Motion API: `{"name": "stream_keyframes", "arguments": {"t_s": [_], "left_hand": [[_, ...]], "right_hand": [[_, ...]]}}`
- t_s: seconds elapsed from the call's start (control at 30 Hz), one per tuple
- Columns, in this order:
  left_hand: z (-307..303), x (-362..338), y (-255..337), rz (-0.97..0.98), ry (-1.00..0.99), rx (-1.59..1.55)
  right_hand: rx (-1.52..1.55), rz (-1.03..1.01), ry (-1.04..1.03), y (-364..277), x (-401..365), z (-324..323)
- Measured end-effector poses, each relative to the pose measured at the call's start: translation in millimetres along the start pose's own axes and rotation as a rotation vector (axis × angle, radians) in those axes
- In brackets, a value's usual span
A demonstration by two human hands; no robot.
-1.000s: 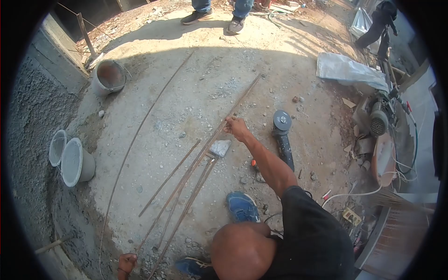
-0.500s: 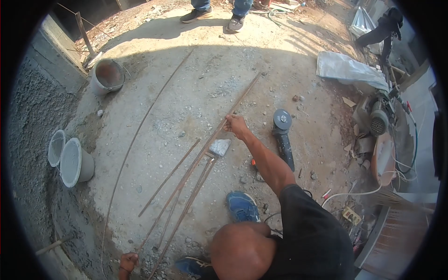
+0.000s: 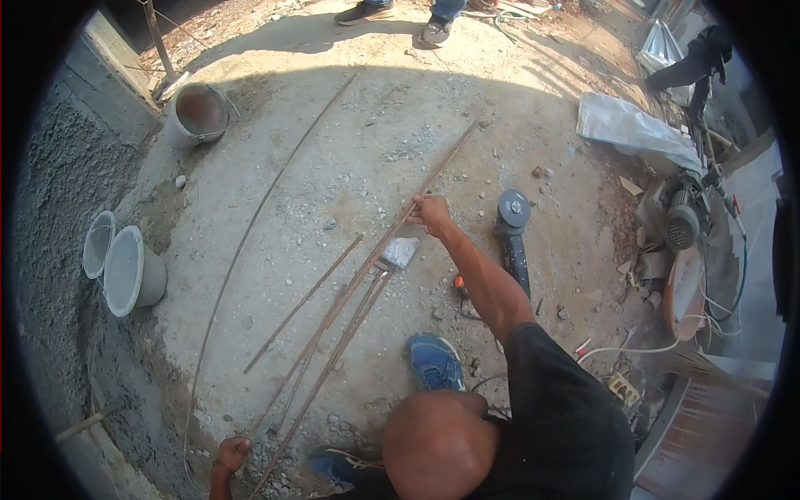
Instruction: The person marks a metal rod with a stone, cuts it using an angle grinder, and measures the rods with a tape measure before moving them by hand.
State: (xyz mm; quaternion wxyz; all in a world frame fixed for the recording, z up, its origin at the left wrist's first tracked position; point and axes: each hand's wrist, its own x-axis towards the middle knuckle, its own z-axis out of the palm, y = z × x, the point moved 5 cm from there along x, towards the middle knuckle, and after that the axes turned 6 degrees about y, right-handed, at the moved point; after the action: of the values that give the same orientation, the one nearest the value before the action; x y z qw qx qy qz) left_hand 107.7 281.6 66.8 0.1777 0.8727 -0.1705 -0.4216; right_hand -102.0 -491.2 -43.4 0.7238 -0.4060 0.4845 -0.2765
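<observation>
My right hand [image 3: 431, 215] is closed on a long rusty steel rod [image 3: 358, 277], with fingers pinched round its upper part. At the lower left, my left hand [image 3: 233, 454] is closed at the near end of this rod; the fingers are partly hidden. Beneath the right hand, a small grey block [image 3: 401, 252] sits on the ground against the rods. More thin rods [image 3: 335, 354] lie alongside, running toward me, and a shorter rod [image 3: 304, 303] lies apart on the left. Right of my forearm, an angle grinder [image 3: 514, 237] rests disc end away from me.
A long curved rod [image 3: 250, 225] lies further left. Buckets [image 3: 143, 275] stand by the rough wall, with another bucket [image 3: 196, 121] beyond. A motor [image 3: 682, 225], cables and a power strip [image 3: 623, 389] lie right. A person's shoes [image 3: 436, 32] stand ahead.
The whole view has shifted slightly, so the ground and objects sit higher in the picture. Both hands keep nearly the same place on the rod.
</observation>
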Motion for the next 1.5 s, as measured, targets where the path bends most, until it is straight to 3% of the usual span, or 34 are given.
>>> {"name": "stream_keyframes", "arguments": {"t_s": [0.13, 0.23, 0.3, 0.33, 0.4, 0.53, 0.6, 0.7, 0.8, 0.97, 1.03, 1.07, 1.13, 1.23, 1.37, 1.43, 1.5], "left_hand": [[13, 10, -4, 0.003, -0.058, 0.089], [24, 26, -11, -0.101, -0.174, 0.059], [26, 32, 12, -0.148, -0.211, 0.048], [26, 27, 24, -0.182, -0.211, 0.047], [31, 38, -9, -0.178, -0.22, 0.026], [36, 32, 3, -0.034, -0.109, 0.118], [33, 33, 9, -0.026, -0.163, 0.193], [28, 37, 2, -0.02, -0.051, 0.116], [15, 33, 33, -0.043, 0.072, 0.113], [30, 54, 150, 0.477, 0.46, 0.257], [66, 60, 212, 0.618, 0.553, 0.159], [86, 65, 240, 0.713, 0.616, 0.106], [124, 81, 286, 0.752, 0.68, -0.036], [162, 103, 323, 0.642, 0.954, -0.125], [176, 102, 318, 0.499, 1.091, -0.132], [168, 104, 301, 0.526, 1.055, -0.123], [149, 105, 282, 0.418, 0.893, -0.168]], "right_hand": [[-0.051, 0.044, 0.024, 8, 12, -3], [-0.15, -0.029, 0.058, 11, 23, -6], [-0.172, -0.044, 0.087, 18, 34, -13], [-0.325, -0.129, 0.039, 23, 46, -18], [-0.371, -0.131, 0.016, 33, 53, -20], [-0.273, -0.033, 0.022, 24, 37, -15], [-0.204, -0.024, 0.077, 11, 25, -9], [-0.198, -0.036, 0.032, 7, 25, -8], [-0.193, -0.008, 0.068, 2, 20, -1], [-0.191, -0.096, 0.066, 4, 32, -10], [-0.203, -0.099, -0.035, 11, 43, -12], [-0.187, -0.016, 0.063, 10, 39, -8], [-0.216, 0.012, 0.028, 11, 48, -13], [-0.239, -0.006, -0.006, 14, 58, -15], [-0.23, -0.013, 0.01, 9, 39, -3], [-0.226, -0.023, 0.071, 2, 36, -2], [-0.489, -0.221, -0.057, 6, 70, -25]]}}
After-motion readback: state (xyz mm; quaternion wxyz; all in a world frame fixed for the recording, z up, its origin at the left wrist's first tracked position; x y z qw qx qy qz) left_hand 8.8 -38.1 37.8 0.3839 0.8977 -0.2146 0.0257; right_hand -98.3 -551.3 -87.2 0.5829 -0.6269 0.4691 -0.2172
